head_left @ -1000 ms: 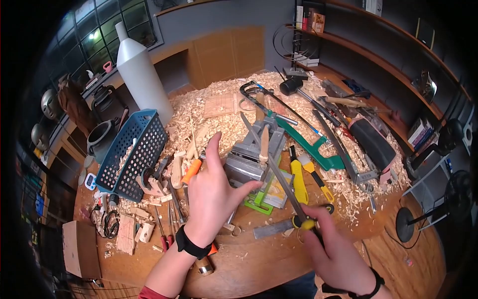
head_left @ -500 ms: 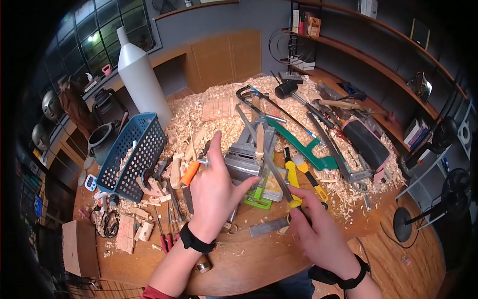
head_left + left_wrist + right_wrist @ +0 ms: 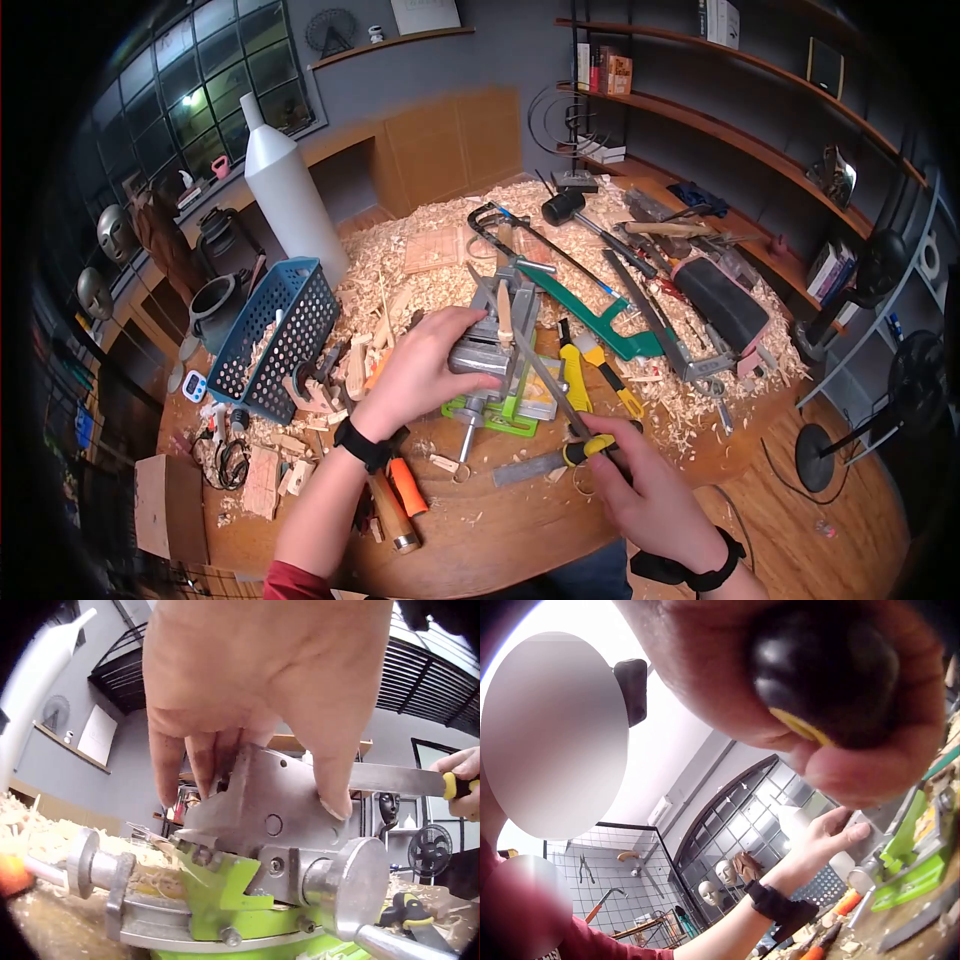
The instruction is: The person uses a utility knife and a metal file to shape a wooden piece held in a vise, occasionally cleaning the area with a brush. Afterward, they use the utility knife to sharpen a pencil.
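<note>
A grey metal vise with a bright green base stands on the wooden table. Upright at its jaws is a small carved piece of pale wood. My left hand grips the vise body, thumb on the near side and fingers over the far side in the left wrist view. My right hand holds a long file by its black and yellow handle. The file's blade slants up past the wood, right beside it.
A rasp lies near my right hand. Green-framed saws, a black mallet and yellow-handled tools lie beyond, among wood shavings. At left stand a blue basket and a white bottle-shaped vase. An orange-handled tool is nearer.
My left hand was raised with thumb and fingers spread beside the vise; it has come down onto it. My right hand has kept the file, its blade shifting along beside the wood.
</note>
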A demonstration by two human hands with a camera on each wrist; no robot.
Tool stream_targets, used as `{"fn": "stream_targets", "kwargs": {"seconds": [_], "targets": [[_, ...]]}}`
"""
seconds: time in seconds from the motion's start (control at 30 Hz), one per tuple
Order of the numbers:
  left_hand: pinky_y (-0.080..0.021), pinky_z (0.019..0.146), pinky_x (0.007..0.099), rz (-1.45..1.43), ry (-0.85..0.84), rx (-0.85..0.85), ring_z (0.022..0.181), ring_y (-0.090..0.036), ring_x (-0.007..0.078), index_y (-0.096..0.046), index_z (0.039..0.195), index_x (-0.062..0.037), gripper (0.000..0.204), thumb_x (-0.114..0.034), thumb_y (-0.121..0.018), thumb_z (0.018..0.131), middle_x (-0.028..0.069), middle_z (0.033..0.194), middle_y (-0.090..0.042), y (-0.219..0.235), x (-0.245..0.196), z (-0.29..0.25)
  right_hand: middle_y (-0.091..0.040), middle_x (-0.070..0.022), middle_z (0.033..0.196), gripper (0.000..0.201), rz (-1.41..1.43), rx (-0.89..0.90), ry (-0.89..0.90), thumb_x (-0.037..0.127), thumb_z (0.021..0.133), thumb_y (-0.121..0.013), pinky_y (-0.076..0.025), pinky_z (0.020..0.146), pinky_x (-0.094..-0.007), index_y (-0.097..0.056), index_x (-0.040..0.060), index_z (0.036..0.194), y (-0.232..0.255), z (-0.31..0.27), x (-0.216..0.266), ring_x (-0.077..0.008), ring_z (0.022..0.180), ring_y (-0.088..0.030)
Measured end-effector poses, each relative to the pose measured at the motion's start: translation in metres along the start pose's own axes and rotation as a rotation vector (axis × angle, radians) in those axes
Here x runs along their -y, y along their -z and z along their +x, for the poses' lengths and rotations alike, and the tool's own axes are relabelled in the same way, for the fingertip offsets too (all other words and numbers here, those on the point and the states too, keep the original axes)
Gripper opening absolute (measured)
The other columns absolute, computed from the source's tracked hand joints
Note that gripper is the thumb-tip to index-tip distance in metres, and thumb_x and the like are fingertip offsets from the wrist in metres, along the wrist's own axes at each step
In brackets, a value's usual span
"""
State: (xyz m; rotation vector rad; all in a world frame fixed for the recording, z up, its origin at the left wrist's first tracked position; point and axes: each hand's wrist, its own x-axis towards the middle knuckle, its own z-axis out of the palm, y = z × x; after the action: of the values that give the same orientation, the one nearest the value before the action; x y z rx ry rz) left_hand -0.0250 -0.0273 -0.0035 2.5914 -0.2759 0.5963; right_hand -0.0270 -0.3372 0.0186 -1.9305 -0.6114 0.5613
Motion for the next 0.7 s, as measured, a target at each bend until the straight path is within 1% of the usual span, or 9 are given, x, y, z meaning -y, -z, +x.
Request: {"fn": "stream_targets", "kwargs": {"seconds": [0.13, 0.23, 0.27, 0.33, 0.37, 0.53, 0.6, 0.63, 0.7], "targets": [[-0.052, 0.096, 0.0411, 0.061, 0.072, -0.056, 0.111, -0.065, 0.0361, -0.06, 0.131, 0.0022, 0.074, -0.033, -0.089, 0.074, 0.0195, 0.122, -0.065, -0.004, -0.023, -0.01, -0.066, -0.017, 0.093, 0.04, 0.041, 0.045, -0.033, 0.016, 0.105, -0.055, -0.051, 0.075, -0.0367, -0.047, 0.0106, 0.144, 0.007, 0.009, -0.002, -0.0276, 0.086, -0.069], [-0.052, 0.098, 0.0434, 0.073, 0.08, -0.073, 0.112, -0.064, 0.0378, -0.062, 0.129, 0.0039, 0.073, -0.037, -0.087, 0.074, 0.02, 0.123, -0.065, -0.007, -0.022, -0.012, -0.063, -0.0052, 0.085, 0.039, 0.079, 0.141, -0.014, 0.015, 0.107, -0.053, -0.05, 0.07, -0.0294, -0.047, 0.0119, 0.146, 0.022, 0.021, -0.004, -0.0126, 0.077, -0.063], [-0.052, 0.099, 0.0432, 0.089, 0.076, -0.08, 0.112, -0.064, 0.0377, -0.062, 0.129, 0.0039, 0.074, -0.037, -0.088, 0.074, 0.0203, 0.123, -0.065, -0.008, -0.022, -0.012, -0.063, -0.0052, 0.085, 0.039, 0.078, 0.145, -0.017, 0.015, 0.107, -0.053, -0.05, 0.07, -0.0294, -0.047, 0.0119, 0.146, 0.031, 0.025, -0.001, -0.0126, 0.077, -0.063], [-0.052, 0.099, 0.0431, 0.072, 0.094, -0.082, 0.113, -0.064, 0.0377, -0.062, 0.129, 0.004, 0.074, -0.037, -0.088, 0.073, 0.0206, 0.124, -0.065, -0.008, -0.023, -0.013, -0.062, -0.0025, 0.081, 0.04, 0.187, 0.282, -0.248, 0.014, 0.107, -0.053, -0.046, 0.064, -0.0263, -0.047, 0.0128, 0.146, 0.048, 0.029, 0.009, -0.0108, 0.069, -0.059], [-0.051, 0.099, 0.0429, 0.055, 0.107, -0.085, 0.114, -0.064, 0.0376, -0.062, 0.129, 0.004, 0.075, -0.037, -0.088, 0.073, 0.0209, 0.125, -0.065, -0.009, -0.023, -0.013, -0.06, 0.0001, 0.078, 0.041, 0.195, 0.284, -0.239, 0.013, 0.106, -0.055, -0.041, 0.061, -0.0228, -0.046, 0.0134, 0.146, 0.053, 0.027, 0.008, -0.0071, 0.066, -0.053], [-0.052, 0.1, 0.0413, 0.008, 0.149, -0.126, 0.115, -0.065, 0.0356, -0.061, 0.131, 0.0034, 0.076, -0.03, -0.092, 0.069, 0.0206, 0.125, -0.066, -0.012, -0.025, -0.014, -0.058, -0.0016, 0.077, 0.043, 0.117, 0.211, -0.14, 0.01, 0.104, -0.057, -0.041, 0.063, -0.0245, -0.047, 0.0123, 0.145, 0.05, -0.01, 0.001, -0.007, 0.069, -0.049], [-0.052, 0.1, 0.039, -0.024, 0.192, -0.131, 0.115, -0.067, 0.0324, -0.06, 0.131, 0.004, 0.078, -0.024, -0.094, 0.067, 0.0191, 0.124, -0.068, -0.015, -0.027, -0.014, -0.058, -0.0064, 0.076, 0.041, 0.043, 0.151, -0.054, 0.01, 0.103, -0.056, -0.043, 0.063, -0.0288, -0.047, 0.0117, 0.144, 0.042, -0.008, 0.003, -0.0116, 0.068, -0.052], [-0.052, 0.1, 0.0387, -0.015, 0.202, -0.144, 0.115, -0.067, 0.0321, -0.06, 0.131, 0.0044, 0.078, -0.025, -0.095, 0.067, 0.019, 0.125, -0.068, -0.017, -0.026, -0.014, -0.057, -0.0109, 0.076, 0.041, -0.015, 0.154, -0.081, 0.012, 0.103, -0.057, -0.044, 0.063, -0.0322, -0.048, 0.0118, 0.143, 0.04, 0.001, 0.008, -0.0173, 0.066, -0.055], [-0.052, 0.101, 0.0384, -0.007, 0.204, -0.159, 0.115, -0.067, 0.0319, -0.06, 0.13, 0.0048, 0.078, -0.026, -0.095, 0.067, 0.0189, 0.126, -0.068, -0.019, -0.026, -0.014, -0.058, -0.0121, 0.076, 0.041, 0.011, 0.145, -0.087, 0.013, 0.103, -0.058, -0.044, 0.062, -0.0327, -0.048, 0.0121, 0.142, 0.03, 0.014, 0.011, -0.0195, 0.065, -0.056]]}}
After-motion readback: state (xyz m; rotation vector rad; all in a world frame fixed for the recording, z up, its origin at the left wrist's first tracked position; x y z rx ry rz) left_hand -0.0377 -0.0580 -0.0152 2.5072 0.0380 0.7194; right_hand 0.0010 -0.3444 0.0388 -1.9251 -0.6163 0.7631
